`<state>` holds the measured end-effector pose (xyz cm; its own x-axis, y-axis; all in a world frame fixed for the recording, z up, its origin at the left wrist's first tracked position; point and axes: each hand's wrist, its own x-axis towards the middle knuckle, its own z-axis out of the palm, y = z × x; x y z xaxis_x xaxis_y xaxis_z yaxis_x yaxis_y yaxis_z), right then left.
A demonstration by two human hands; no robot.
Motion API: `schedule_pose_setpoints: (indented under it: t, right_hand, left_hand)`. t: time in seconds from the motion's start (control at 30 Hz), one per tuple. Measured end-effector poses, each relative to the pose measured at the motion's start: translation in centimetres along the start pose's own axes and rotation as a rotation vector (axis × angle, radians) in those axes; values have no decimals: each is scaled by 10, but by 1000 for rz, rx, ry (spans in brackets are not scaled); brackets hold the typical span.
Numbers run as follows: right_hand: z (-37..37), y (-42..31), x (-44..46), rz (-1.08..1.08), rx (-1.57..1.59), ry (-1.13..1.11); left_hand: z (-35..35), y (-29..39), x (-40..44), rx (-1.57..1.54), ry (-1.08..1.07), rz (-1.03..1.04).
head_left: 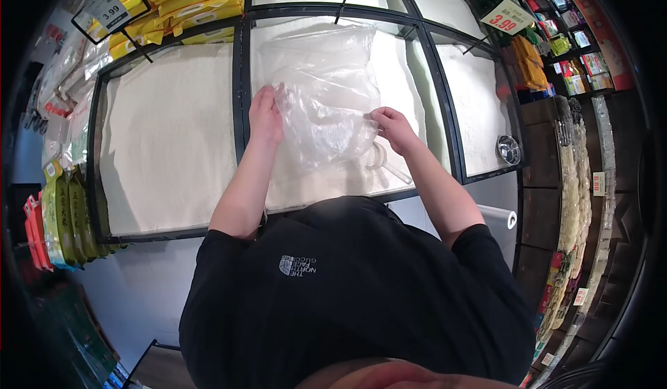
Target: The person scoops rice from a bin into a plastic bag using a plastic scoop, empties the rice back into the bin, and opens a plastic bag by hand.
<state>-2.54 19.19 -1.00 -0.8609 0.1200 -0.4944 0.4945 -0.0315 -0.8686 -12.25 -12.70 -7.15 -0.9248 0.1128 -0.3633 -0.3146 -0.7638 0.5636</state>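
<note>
A clear plastic bag (pixel 323 97) is spread out between my two hands, above a black-framed bin filled with white grain that looks like rice (pixel 299 189). My left hand (pixel 266 117) pinches the bag's left edge. At the opposite edge, the thumb and fingers of my right hand (pixel 394 128) are closed on the film. The bag looks flat, with nothing visible inside. Just below my right hand a clear scoop (pixel 392 169) lies on the grain, partly covered by the bag.
More grain bins lie to the left (pixel 167 139) and right. A shiny metal bowl (pixel 509 151) sits in the right bin's corner. A roll of plastic bags (pixel 499 219) hangs below it. Yellow packages (pixel 187 0) and a price sign (pixel 111 10) stand at the upper left.
</note>
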Motion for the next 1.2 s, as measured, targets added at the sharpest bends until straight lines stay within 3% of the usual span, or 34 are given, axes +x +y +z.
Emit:
schedule_pose_setpoints:
  t: [0.07,0.17,0.27,0.47,0.6,0.7,0.87,1.03,1.13,1.2]
  right_hand:
    - [13,8,-9,8,136,80]
    - [25,17,-14,33,154,158]
    - [29,34,-15,21,61,231]
    - [40,60,-44,195,-27,276]
    - [50,64,-78,310,107,207]
    - [49,78,-94,159,73,60]
    - [44,99,-106,259,-469,44]
    - [30,144,-114,222,-216,87]
    - [12,162,-120,165,-264,169]
    - [1,167,-130,200,-243,211]
  left_hand:
    - [-15,0,-17,-22,-52,-124]
    - [-32,-28,-52,740,123,-402]
    - [-38,-30,-103,449,-38,-510]
    - [-70,-38,-125,610,87,-342]
    - [-66,-11,-145,337,90,-327]
    - [-70,7,-166,445,74,-337]
    - [-97,10,-182,1011,-24,-426]
    - [-88,10,-199,1358,18,-437]
    - [-125,-6,-206,1585,-94,-127]
    - [-123,3,-213,1678,-106,-208]
